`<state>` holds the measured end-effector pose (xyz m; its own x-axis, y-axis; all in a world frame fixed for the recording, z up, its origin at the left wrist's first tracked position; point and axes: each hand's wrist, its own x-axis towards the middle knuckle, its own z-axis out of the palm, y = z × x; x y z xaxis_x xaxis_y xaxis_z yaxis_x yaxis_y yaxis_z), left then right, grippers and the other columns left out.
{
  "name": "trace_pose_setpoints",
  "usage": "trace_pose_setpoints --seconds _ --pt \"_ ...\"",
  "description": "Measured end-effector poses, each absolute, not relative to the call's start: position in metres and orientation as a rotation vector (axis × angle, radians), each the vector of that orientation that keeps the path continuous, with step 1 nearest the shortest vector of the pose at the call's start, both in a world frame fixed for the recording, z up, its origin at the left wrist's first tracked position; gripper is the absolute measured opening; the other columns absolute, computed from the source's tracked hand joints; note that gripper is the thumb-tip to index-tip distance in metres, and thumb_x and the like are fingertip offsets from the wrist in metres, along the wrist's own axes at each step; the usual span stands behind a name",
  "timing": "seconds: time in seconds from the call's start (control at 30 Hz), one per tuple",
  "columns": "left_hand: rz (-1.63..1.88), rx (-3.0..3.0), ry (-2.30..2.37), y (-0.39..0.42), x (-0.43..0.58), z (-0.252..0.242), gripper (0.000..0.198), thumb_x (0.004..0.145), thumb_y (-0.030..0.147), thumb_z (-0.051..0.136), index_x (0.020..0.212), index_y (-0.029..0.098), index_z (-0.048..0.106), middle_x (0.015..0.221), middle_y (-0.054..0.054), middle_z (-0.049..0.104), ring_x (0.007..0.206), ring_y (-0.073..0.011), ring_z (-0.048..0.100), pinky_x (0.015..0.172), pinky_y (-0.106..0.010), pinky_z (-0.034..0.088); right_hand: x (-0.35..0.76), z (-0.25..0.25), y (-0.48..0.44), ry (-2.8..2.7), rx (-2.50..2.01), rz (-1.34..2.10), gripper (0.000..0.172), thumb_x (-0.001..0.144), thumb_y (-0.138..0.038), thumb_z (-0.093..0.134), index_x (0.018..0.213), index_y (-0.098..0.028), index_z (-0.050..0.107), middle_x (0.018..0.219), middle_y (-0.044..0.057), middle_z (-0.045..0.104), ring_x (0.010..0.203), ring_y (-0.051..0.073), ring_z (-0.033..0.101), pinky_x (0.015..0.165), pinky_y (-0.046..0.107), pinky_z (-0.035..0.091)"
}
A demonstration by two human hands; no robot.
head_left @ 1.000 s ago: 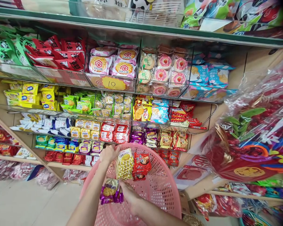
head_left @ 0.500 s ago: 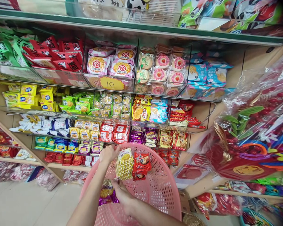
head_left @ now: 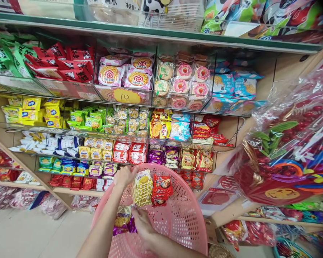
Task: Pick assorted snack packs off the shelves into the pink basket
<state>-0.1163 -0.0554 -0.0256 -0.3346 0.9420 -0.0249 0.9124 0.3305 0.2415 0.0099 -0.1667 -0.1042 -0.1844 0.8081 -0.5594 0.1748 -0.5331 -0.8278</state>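
Pink perforated plastic makes up the basket [head_left: 192, 215] in front of you, its far rim close against the snack shelves [head_left: 218, 157]. Your left hand [head_left: 125, 176] is curled over its far-left rim, holding the edge, while your right hand [head_left: 144, 223] is closed on the right end of the purple biscuit packets [head_left: 122, 220] at the left of the basket, below the left hand; its fingertips are partly hidden, so you cannot tell how firm that grip is. Beyond it, inside the basket, a leaning row of yellow biscuit packets [head_left: 142, 188] stands just beside a stack of red snack packets [head_left: 161, 190]. Those wrappers look slick: a loose pinch at one end could let the purple ones fan out or slip, and a knuckle nudging the yellow row could topple it into the red stack. If your left hand pulled down on the rim, the basket might tip and slide everything your way; pushed forward, it could knock the lower shelf's biscuits loose
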Motion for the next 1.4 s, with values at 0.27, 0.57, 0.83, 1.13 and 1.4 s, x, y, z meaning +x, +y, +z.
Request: trace_pose_setpoints --seconds 0.27,0.57,0.83,1.13,1.4 --pt "0.267 1.702 2.423 -0.055 -0.115 -0.025 0.07 0.076 0.068 0.022 0.098 0.018 0.065 0.093 -0.019 0.067 0.091 -0.0334 0.062 0.075 -0.04 0.045 0.007 -0.116 -0.16 -1.31 -1.631 1.478 0.024 0.075 -0.043 0.052 0.069 -0.02 0.056 0.097 0.008 0.058 0.096 0.022 0.053 0.08 0.028 0.04" --pt "0.266 1.704 2.435 -0.056 -0.116 -0.025 0.069 0.077 0.068 0.02 0.095 0.019 0.065 0.092 -0.019 0.068 0.09 -0.0338 0.062 0.074 -0.04 0.045 0.009 -0.112 -0.164 -1.397 -1.653 1.296 0.027 0.077 -0.044 0.046 0.07 -0.019 0.056 0.091 0.007 0.057 0.089 0.022 0.055 0.078 0.031 0.042" --pt "0.273 1.68 2.441 -0.058 -0.119 -0.032 0.067 0.078 0.065 0.022 0.095 0.017 0.065 0.092 -0.019 0.068 0.089 -0.0333 0.063 0.074 -0.04 0.045 0.061 -0.045 -0.105 -1.704 -1.128 1.06 0.028 0.085 -0.042 0.041 0.076 -0.02 0.056 0.069 -0.001 0.058 0.064 0.014 0.054 0.062 0.025 0.041" --pt "0.254 1.68 2.409 -0.062 -0.122 -0.038 0.066 0.077 0.067 0.023 0.091 0.018 0.066 0.092 -0.018 0.068 0.089 -0.0328 0.063 0.072 -0.039 0.045 0.107 -0.027 0.024 -2.326 -1.195 -0.001 0.024 0.083 -0.016 0.043 0.106 -0.018 0.052 0.104 0.008 0.054 0.096 0.02 0.051 0.08 0.033 0.043" --pt "0.257 1.636 2.426 -0.063 -0.129 -0.037 0.062 0.079 0.064 0.026 0.094 0.02 0.066 0.093 -0.017 0.068 0.09 -0.0317 0.063 0.073 -0.038 0.045 0.083 -0.034 0.051 -2.557 -1.128 -0.235 0.055 0.068 -0.028 0.069 0.118 -0.019 0.046 0.115 0.012 0.051 0.106 0.027 0.043 0.09 0.043 0.034"
